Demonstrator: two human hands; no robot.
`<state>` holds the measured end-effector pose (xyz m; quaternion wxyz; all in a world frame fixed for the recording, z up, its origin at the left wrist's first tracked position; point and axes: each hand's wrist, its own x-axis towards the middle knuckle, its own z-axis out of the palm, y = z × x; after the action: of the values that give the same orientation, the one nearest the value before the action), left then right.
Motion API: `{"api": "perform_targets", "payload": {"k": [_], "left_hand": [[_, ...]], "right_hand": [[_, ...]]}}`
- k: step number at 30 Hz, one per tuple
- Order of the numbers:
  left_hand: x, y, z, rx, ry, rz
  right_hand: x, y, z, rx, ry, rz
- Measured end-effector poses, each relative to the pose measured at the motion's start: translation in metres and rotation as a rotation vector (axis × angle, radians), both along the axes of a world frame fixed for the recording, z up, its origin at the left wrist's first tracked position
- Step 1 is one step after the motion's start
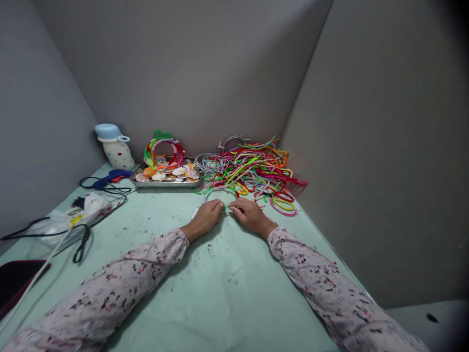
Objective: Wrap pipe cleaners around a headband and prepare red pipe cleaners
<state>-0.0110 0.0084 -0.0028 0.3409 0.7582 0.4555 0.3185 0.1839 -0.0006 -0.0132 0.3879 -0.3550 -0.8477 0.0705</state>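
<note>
My left hand (208,216) and my right hand (252,215) face each other above the table, fingers closed in a pinch. A thin grey wire hoop (220,190) arches behind them, and its ends run down toward my fingers. A small green fuzzy bit (224,208) shows at my left fingertips. A thin pale end pokes out of my right fingertips toward it. Part of a white object, too hidden to name, lies beside my left hand. Just beyond my hands is a heap of colourful pipe cleaners (252,164).
A metal tray (166,185) holds seashells (179,171) and upright hoops wrapped in pipe cleaners (164,142). Grey wire coils (208,164) lie beside it. At left are a bottle (119,154), a blue tool (110,178), black cables and a plastic bag (95,205). Grey partitions surround the table (220,293).
</note>
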Motion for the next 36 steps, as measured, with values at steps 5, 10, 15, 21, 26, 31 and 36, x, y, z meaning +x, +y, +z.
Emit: {"api": "perform_targets", "payload": {"k": [5,10,15,21,26,31,36], "left_hand": [[-0.0009,0.0011,0.0003,-0.036,-0.046,-0.029],[-0.0014,-0.0032,0.0025,-0.067,-0.108,-0.049],[0.0003,-0.0077,0.0058,0.069,-0.016,-0.026],[0.0022,-0.0067,0.0041,0.342,0.067,0.031],[0.0013,-0.0048,-0.0008,0.378,0.043,0.043],[0.0009,-0.0057,-0.0005,0.379,0.021,0.036],[0.0009,-0.0070,0.0020,0.361,0.008,0.032]], "right_hand": [[-0.0005,-0.0003,0.0001,-0.003,0.002,0.009],[-0.0001,0.0009,-0.0003,0.007,0.014,-0.006],[-0.0002,0.0005,0.0013,-0.006,0.032,-0.024],[-0.0020,-0.0023,0.0050,-0.036,0.066,-0.043],[-0.0027,-0.0025,0.0058,-0.045,0.072,-0.038],[-0.0021,-0.0018,0.0049,-0.047,0.074,-0.035],[-0.0018,-0.0012,0.0035,-0.047,0.078,-0.026]]}}
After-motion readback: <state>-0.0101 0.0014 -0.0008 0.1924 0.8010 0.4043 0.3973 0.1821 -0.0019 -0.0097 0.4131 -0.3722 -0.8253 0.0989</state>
